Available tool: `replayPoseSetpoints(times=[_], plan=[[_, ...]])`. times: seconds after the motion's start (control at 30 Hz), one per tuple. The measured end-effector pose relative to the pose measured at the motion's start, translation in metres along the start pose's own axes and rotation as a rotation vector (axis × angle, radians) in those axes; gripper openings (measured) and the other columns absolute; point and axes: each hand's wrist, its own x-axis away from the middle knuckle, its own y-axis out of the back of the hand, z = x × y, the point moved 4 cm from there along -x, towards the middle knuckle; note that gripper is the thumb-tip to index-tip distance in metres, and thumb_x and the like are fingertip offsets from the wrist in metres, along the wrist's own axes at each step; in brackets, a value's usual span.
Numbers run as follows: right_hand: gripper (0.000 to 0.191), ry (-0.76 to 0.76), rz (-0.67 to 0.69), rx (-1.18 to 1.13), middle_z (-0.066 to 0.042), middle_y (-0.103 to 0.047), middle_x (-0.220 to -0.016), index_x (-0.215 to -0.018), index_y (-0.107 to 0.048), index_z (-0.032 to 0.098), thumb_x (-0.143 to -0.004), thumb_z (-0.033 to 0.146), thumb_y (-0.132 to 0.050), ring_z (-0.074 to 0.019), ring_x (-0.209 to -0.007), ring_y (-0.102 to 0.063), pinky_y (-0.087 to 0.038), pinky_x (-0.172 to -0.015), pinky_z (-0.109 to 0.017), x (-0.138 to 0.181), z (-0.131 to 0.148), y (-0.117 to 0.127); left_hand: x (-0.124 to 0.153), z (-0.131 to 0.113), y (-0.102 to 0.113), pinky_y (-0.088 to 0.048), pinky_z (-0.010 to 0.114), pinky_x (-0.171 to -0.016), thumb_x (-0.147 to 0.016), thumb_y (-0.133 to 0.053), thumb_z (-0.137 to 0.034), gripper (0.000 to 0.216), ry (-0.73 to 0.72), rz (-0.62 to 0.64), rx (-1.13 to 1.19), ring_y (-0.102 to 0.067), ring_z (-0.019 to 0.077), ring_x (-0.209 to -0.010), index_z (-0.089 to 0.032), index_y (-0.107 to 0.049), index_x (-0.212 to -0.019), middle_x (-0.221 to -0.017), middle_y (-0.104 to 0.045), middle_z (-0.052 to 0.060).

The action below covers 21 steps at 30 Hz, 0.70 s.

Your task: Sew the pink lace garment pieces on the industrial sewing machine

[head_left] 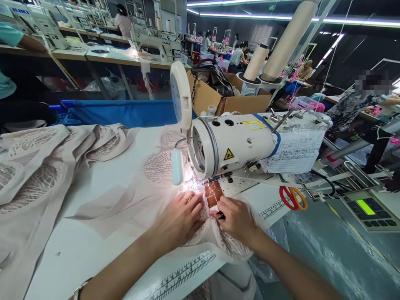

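Note:
Pale pink lace fabric (204, 233) lies under the head of a white sewing machine (237, 143), bunched toward the table's front edge. My left hand (179, 216) rests on the fabric left of the lit needle area, palm down with fingers laid over the cloth. To the right, my right hand (236, 218) is closed, its thumb and fingers pinching the fabric's edge. A small black item (221, 215) pokes out by the right fingers; its kind is unclear. My hands hide part of the seam, and glare washes out the needle.
More lace pieces (40, 166) are piled at the left of the white table (103, 254). Red and orange scissor handles (292, 197) sit right of the machine, near a control panel (368, 210). Behind stand a cardboard box (246, 102) and thread cones (256, 62). Several people work around.

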Motion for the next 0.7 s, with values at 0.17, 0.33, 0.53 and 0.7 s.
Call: replayPoseSetpoints(times=[0.17,0.33,0.53,0.7], plan=[[0.041,-0.007,0.24,-0.074,0.001,-0.075,-0.082,-0.126,-0.059,0.023,-0.086,0.02,-0.056,-0.0179,-0.072,-0.067,-0.037,-0.062,-0.026,-0.028,-0.018,0.009,-0.001,0.005,0.001,-0.049,0.043,-0.097,-0.104,-0.037,-0.022,0.032,-0.068,-0.128,0.055,-0.065,0.0245,-0.103,-0.013,-0.067,-0.104,-0.102,-0.073,0.01],[0.063,0.02,0.414,0.064,0.0,-0.077,-0.087,-0.144,-0.049,0.035,-0.083,0.02,-0.056,-0.0212,-0.079,-0.069,-0.036,-0.062,-0.029,-0.04,-0.013,0.013,0.0,0.005,0.003,-0.051,0.045,-0.094,-0.102,-0.042,-0.028,0.032,-0.049,-0.122,0.072,-0.066,0.026,-0.098,-0.012,-0.068,-0.11,-0.099,-0.073,0.01],[0.064,0.016,0.424,0.074,-0.002,-0.078,-0.091,-0.146,-0.049,0.033,-0.083,0.021,-0.054,-0.0237,-0.081,-0.07,-0.036,-0.062,-0.031,-0.046,-0.012,0.009,0.0,0.005,0.003,-0.045,0.046,-0.097,-0.102,-0.041,-0.025,0.034,-0.015,-0.12,0.047,-0.059,0.0295,-0.11,-0.013,-0.072,-0.101,-0.102,-0.071,0.011],[0.065,0.056,0.404,0.064,-0.002,-0.078,-0.091,-0.144,-0.051,0.031,-0.081,0.018,-0.055,-0.0232,-0.081,-0.07,-0.038,-0.063,-0.03,-0.051,-0.013,0.009,0.001,0.006,0.004,-0.036,0.048,-0.101,-0.104,-0.032,-0.023,0.041,-0.01,-0.125,-0.018,-0.059,0.0292,-0.109,-0.015,-0.071,-0.097,-0.107,-0.071,0.01]])
